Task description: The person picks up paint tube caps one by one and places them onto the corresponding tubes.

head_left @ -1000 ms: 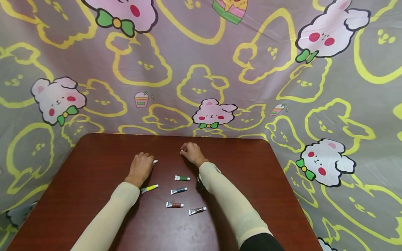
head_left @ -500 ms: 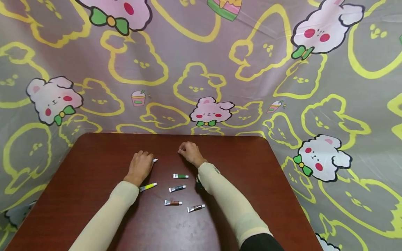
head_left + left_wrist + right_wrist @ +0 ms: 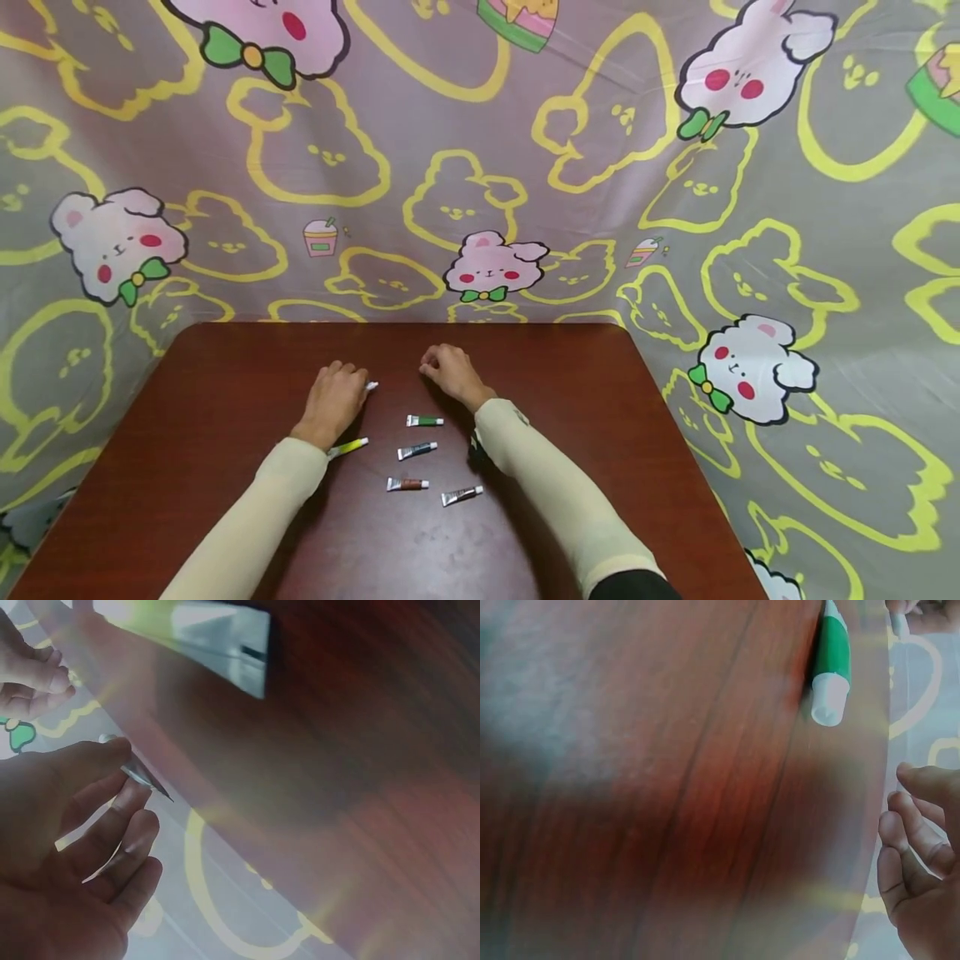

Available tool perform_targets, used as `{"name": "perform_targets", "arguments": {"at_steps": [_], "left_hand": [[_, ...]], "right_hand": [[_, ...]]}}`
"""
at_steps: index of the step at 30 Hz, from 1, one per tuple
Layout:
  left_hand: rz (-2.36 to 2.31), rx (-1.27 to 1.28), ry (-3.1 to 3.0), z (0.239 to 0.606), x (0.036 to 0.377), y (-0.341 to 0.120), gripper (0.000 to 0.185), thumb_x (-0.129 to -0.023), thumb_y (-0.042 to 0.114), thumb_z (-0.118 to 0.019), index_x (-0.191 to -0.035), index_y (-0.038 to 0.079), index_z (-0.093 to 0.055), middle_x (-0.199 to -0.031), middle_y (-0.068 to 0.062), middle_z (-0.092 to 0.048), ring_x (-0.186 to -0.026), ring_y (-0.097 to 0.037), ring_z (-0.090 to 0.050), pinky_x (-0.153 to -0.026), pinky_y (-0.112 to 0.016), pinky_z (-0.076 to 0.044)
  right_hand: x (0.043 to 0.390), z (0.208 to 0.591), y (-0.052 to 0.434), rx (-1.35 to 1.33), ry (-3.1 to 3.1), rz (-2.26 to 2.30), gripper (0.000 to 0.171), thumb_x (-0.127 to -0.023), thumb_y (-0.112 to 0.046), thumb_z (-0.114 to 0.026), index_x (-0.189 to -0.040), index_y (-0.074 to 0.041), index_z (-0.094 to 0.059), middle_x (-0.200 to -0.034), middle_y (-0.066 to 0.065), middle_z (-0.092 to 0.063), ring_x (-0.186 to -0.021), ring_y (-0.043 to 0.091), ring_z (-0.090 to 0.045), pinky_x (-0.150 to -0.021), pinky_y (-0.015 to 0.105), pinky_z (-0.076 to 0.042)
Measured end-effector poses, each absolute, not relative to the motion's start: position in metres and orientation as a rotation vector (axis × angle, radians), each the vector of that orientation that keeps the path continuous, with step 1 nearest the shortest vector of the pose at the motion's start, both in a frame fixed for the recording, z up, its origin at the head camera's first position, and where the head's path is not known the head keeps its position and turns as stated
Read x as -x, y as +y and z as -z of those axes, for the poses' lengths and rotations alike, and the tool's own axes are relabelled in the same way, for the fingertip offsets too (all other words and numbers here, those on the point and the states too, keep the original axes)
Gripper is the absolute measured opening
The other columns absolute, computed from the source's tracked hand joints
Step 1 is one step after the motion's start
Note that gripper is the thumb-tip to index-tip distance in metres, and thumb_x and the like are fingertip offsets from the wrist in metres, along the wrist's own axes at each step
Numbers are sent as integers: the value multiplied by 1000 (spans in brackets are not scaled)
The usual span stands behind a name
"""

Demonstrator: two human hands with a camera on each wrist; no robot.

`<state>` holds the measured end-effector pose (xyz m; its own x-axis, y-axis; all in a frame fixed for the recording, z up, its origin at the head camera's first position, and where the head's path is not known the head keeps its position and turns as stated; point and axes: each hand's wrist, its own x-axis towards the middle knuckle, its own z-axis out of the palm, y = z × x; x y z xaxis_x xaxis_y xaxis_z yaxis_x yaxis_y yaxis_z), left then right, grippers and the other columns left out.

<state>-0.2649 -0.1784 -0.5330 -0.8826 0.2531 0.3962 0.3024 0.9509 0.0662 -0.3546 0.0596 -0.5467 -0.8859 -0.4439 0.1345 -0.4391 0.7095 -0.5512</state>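
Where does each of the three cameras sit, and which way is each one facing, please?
Head: worn on the head, looking forward and down at the table, five paint tubes and a cartoon backdrop; both sleeved forearms, left hand and right hand show.
Left wrist: at the left wrist, close over the tabletop; the left hand pinches a small tube.
Right wrist: at the right wrist, low over the wood; curled right-hand fingers show.
Shared: the green tube appears in the head and right wrist views.

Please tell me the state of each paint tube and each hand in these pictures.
Left hand: holds a small tube.
Right hand: on the table, fingers curled, seems to hold nothing.
Yellow tube: capped, lying flat.
Green tube: capped, flat.
Dark tube: capped, flat.
Brown tube: capped, flat.
Fifth tube: capped, flat.
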Motion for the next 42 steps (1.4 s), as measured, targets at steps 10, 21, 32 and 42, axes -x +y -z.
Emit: {"name": "perform_targets", "arguments": {"at_steps": [10, 21, 32, 42], "left_hand": [[210, 484, -2667, 533, 250, -169, 15, -84, 5, -84, -81, 5, -69, -79, -13, -70, -80, -36, -62, -71, -48, -51], [243, 577, -2635, 522, 234, -157, 18, -84, 9, -89, -87, 5, -72, -83, -11, -71, -81, -34, -61, -74, -47, -52], [256, 647, -2594, 512, 222, -140, 18, -84, 12, -91, -90, 6, -75, -84, -10, -72, -81, -32, -61, -73, -45, -52], [287, 693, -2563, 500, 213, -125, 18, -83, 11, -91, -88, 8, -74, -83, -7, -72, -80, -29, -60, -74, -43, -52]], "right_hand": [[330, 546, 73, 864, 2894, 842, 6, -103, -18, -76, -105, -12, -77, -100, 3, -72, -93, 16, -68, -85, 33, -57], [305, 535, 87, 948, 2898, 845, 6, -102, -17, -76, -106, -12, -78, -102, 2, -80, -99, 17, -74, -92, 37, -58], [276, 518, 96, 989, 2924, 871, 7, -102, -16, -76, -106, -12, -80, -100, -1, -82, -94, 14, -76, -87, 34, -59], [254, 511, 102, 1060, 2936, 921, 9, -101, -14, -77, -107, -9, -82, -101, -1, -82, -94, 17, -76, -86, 33, -59]]}}
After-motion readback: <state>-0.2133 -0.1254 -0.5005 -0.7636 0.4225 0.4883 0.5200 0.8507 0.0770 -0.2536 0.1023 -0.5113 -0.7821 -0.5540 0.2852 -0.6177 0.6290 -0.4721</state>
